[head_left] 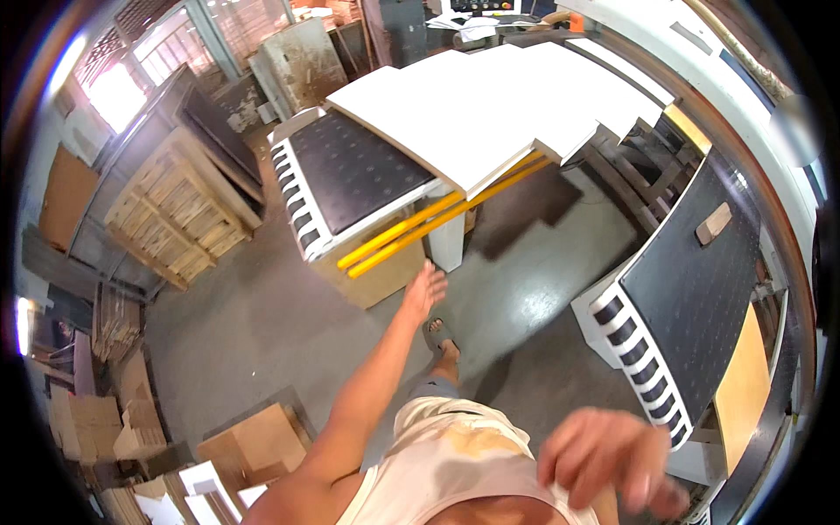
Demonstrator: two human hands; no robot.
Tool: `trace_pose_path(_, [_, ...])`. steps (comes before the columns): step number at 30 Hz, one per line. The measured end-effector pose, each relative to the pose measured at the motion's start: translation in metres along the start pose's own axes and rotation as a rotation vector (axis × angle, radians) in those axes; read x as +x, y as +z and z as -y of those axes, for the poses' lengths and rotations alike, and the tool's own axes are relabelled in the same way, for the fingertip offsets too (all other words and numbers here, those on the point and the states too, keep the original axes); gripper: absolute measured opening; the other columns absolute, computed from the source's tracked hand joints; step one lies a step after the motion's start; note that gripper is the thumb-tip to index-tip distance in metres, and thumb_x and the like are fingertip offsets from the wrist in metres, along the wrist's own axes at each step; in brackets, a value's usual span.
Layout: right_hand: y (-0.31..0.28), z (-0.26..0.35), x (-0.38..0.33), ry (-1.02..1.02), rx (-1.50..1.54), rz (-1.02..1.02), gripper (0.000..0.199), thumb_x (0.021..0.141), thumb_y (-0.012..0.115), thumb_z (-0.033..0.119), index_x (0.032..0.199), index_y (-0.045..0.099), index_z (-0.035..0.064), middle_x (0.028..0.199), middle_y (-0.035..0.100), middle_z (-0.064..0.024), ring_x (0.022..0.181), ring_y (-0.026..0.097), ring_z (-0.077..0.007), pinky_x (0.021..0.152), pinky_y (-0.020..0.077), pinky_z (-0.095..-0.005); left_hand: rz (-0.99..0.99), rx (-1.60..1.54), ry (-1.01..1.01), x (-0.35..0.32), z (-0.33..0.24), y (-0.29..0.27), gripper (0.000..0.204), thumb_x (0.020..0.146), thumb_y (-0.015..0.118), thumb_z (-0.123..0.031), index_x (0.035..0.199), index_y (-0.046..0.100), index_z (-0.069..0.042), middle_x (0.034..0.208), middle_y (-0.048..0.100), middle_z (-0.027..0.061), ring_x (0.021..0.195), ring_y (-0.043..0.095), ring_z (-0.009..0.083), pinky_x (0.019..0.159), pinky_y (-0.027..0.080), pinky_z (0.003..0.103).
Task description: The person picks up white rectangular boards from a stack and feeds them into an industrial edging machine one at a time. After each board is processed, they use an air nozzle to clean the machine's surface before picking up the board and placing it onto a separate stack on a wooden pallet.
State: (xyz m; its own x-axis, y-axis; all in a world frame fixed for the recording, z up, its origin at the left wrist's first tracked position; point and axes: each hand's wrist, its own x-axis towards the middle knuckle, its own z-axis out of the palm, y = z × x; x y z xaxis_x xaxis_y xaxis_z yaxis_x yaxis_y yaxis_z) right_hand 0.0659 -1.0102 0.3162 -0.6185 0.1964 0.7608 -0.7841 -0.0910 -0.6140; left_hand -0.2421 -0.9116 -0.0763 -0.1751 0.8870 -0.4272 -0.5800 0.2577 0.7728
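I'm in a woodworking shop.
Around me stand perforated machine tables [359,171], white panels [490,105], stacked timber [179,210] and cardboard offcuts [254,442] on a concrete floor [262,324].

Bare floor [262,324] lies open around the left hand [425,290]; yellow rails [420,227] and white panels [490,105] on the bench edge jut ahead.

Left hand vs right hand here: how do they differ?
The left hand is stretched out on a straight arm toward the yellow bars, sharp and open. The right hand is close to the body, blurred, fingers curled downward, and looks larger in frame. Both are bare and hold nothing.
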Motion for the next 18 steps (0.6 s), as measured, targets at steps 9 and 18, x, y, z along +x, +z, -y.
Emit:
trace_pose_path(9, [-0.24,-0.133,-0.08,0.524,-0.229,-1.245,0.056,0.103,0.042,0.043,0.139,0.044,0.0002,0.081,0.062,-0.0067,0.065,0.057,-0.0144,0.066,0.0507,-0.0295,-0.177,-0.349,0.033,0.228,-0.113,0.097,0.087,0.089,0.064,-0.06,0.151,0.034,-0.006,0.149,0.043,0.016,0.134,0.045,0.031,0.11,0.035,0.049])
trace_pose_path(18, [-0.529,-0.201,-0.07,1.14,-0.512,-1.211,0.076,0.093,0.051,0.064,0.142,0.046,0.0058,0.132,0.056,-0.015,0.121,0.051,-0.0288,0.101,0.0378,-0.05,-0.379,-0.434,0.16,0.151,-0.128,0.034,0.055,0.097,0.061,-0.034,0.141,0.047,-0.003,0.139,0.055,0.0098,0.127,0.053,0.0277,0.106,0.042,0.043])
